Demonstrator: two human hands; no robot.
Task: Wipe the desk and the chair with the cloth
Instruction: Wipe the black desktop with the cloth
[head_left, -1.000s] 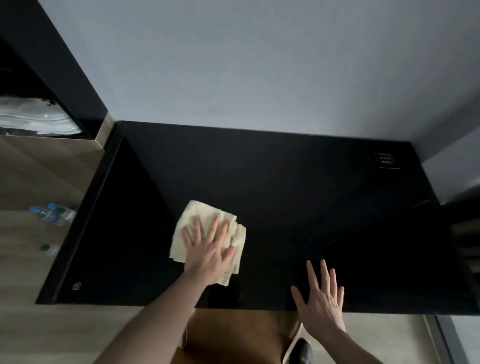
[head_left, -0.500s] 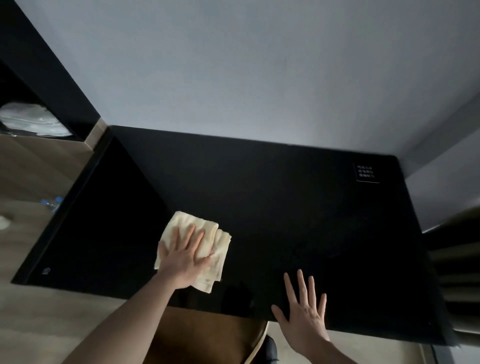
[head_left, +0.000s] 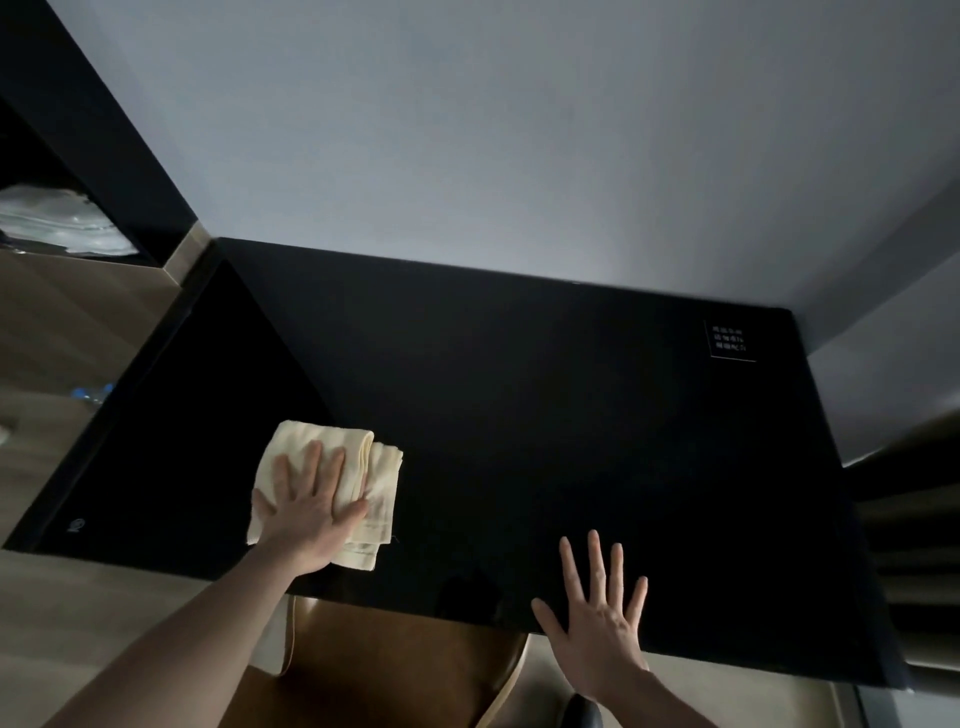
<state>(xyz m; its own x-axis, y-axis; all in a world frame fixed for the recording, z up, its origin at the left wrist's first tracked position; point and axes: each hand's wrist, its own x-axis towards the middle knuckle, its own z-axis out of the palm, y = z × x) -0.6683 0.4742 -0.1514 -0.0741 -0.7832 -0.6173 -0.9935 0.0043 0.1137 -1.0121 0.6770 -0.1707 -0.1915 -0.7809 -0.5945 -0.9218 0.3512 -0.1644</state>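
A glossy black desk (head_left: 545, 415) fills the middle of the view, set against a pale wall. A folded cream cloth (head_left: 376, 483) lies on its front left part. My left hand (head_left: 306, 514) presses flat on the cloth with straight fingers, covering most of it. My right hand (head_left: 597, 623) rests flat on the desk near its front edge, fingers spread, holding nothing. Below the desk edge the brown seat of the chair (head_left: 395, 670) shows between my forearms.
A small black card with white print (head_left: 730, 340) lies at the desk's back right corner. Left of the desk is a wooden counter (head_left: 57, 332) with water bottles (head_left: 91, 392) and a dark shelf holding white plastic-wrapped items (head_left: 57, 223). A dark unit stands at the right.
My left hand has slid the cloth to the left and toward the front edge, then slightly back right. My right hand stays flat near the front edge. The camera view has shifted.
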